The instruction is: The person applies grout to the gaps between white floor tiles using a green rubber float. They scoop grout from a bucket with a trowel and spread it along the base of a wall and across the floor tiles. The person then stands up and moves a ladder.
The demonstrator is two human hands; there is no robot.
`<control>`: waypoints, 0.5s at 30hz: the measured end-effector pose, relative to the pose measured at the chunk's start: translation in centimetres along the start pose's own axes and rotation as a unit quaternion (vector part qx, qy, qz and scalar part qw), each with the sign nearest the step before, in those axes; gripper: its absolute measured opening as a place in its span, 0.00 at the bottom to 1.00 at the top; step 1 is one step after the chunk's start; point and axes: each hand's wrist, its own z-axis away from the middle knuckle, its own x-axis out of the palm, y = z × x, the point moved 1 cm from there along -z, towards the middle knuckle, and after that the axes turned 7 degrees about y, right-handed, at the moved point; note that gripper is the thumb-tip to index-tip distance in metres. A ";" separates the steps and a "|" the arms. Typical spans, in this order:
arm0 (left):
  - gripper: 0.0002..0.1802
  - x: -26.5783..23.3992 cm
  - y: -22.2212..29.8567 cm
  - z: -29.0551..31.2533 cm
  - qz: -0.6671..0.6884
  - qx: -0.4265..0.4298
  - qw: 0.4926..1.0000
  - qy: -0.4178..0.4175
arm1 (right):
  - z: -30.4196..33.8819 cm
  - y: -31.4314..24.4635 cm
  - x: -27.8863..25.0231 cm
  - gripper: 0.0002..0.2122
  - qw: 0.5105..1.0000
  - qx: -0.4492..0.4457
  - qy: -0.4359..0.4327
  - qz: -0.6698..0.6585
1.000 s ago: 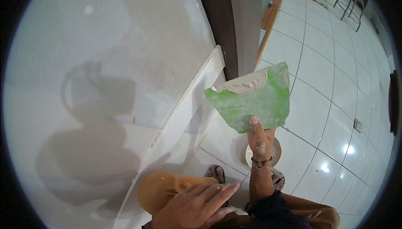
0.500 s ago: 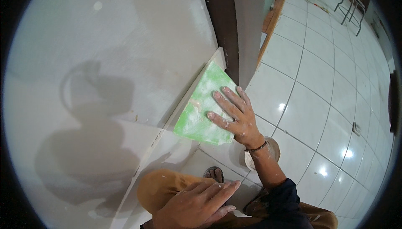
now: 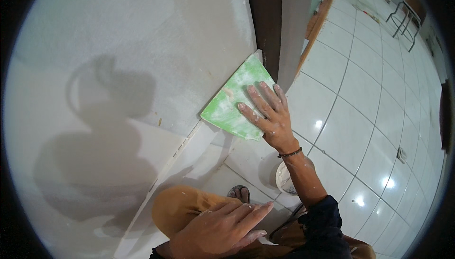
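Observation:
My right hand [image 3: 274,120] holds a green plastic putty spreader [image 3: 222,110], a broad flat sheet smeared with white paste. Its fingers spread across the upper face; the thumb is hidden. The spreader's long left edge lies along the top of the skirting tiles [image 3: 189,146], against the wall. Whitish smudges cover my fingertips. My left hand [image 3: 215,228] rests over my bent knee, holding nothing, its fingers stretched out and slightly apart. Partly behind my right forearm, a round tub [image 3: 283,179] with whitish paste stands on the floor.
A pale wall [image 3: 189,60] fills the left side and carries my shadow. Beyond the spreader rises a dark door frame [image 3: 269,27]. White floor tiles [image 3: 365,112] stretch right, with a small box-like object [image 3: 401,155] on them. A metal stool frame [image 3: 405,22] stands far back.
The spreader and my right hand have shifted slightly up the picture, and the spreader's left edge now meets the wall over the skirting's top. My left hand stays at the knee.

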 end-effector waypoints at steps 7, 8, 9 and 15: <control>0.32 -0.1 -0.8 -0.6 0.030 -0.021 0.999 0.003 | -0.3 -0.7 -0.2 0.28 0.999 0.024 -0.041 -0.005; 0.32 0.2 -1.1 -0.8 0.030 -0.022 0.999 0.006 | -0.2 -0.6 -0.5 0.29 0.998 0.028 -0.052 -0.002; 0.32 0.2 -1.2 -0.9 0.026 -0.026 0.999 0.011 | -0.2 -0.8 -0.7 0.29 0.998 0.031 -0.060 -0.003; 0.33 0.0 -1.4 -1.2 0.032 0.004 0.999 0.010 | -1.6 -1.3 -2.8 0.30 0.994 0.032 -0.108 0.008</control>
